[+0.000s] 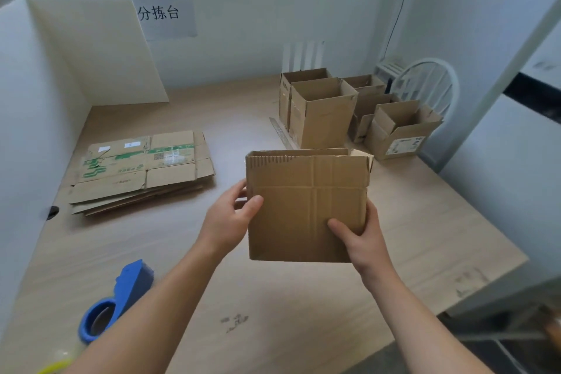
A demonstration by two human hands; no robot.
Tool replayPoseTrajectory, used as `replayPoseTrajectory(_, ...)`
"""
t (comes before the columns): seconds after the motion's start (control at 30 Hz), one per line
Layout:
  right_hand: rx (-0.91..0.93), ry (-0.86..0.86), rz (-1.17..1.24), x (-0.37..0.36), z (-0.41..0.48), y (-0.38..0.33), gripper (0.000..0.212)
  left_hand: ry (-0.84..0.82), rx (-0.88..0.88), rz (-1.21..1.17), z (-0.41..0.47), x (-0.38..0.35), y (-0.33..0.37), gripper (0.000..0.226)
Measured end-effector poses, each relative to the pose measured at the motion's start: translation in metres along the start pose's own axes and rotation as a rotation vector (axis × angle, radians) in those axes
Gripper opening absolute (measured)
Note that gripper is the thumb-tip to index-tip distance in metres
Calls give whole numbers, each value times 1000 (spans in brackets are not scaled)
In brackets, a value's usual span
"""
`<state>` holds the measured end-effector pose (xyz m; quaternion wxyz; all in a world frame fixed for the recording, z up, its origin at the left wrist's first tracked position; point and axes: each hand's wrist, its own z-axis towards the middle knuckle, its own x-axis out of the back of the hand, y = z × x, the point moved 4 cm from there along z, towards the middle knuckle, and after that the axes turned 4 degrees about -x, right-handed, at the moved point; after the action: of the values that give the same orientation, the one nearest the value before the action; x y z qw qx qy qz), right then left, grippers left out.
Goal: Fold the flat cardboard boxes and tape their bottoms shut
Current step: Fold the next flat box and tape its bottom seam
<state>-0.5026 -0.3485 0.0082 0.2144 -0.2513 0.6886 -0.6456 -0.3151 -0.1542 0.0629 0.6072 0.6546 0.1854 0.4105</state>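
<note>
I hold a brown cardboard box above the middle of the table, its broad face turned toward me and crossed by clear tape. My left hand grips its left edge, thumb on the front face. My right hand grips the lower right corner, thumb pressed on the front. A stack of flat cardboard boxes, some with green print, lies on the table to the left. A blue tape dispenser lies near the front left, partly behind my left forearm.
Several folded open boxes stand at the back right of the wooden table. A metal ruler lies beside them. White foam boards wall off the left side. A white chair stands past the table's right corner.
</note>
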Motion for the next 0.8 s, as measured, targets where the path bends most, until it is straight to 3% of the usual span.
replayPoseTrajectory(0.2,7,108,-62,53,44,-3,75,-120,-136,495,49,-29,14,53)
replayPoseTrajectory(0.4,21,122,-96,98,127,1,76,-254,-192,916,113,-66,20,57)
replayPoseTrajectory(0.8,45,-29,-95,123,302,40,80,-301,-73,1026,219,-142,-20,56)
